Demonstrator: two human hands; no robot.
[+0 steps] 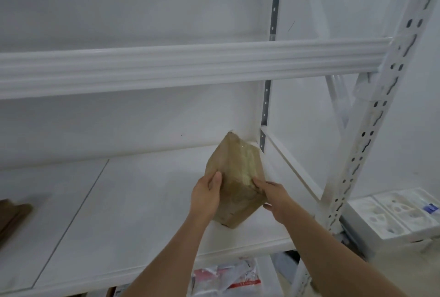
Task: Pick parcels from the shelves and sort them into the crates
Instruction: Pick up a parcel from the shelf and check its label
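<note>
At the frame's centre the brown parcel stands tilted, long axis leaning upward, clamped between left hand and right hand.

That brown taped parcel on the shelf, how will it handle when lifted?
The brown parcel probably stays stiff: its edges look boxy. Glossy tape bands across it may be slippery. The left hand and right hand grip opposite sides, so it is perhaps bulky or weighty.
</note>
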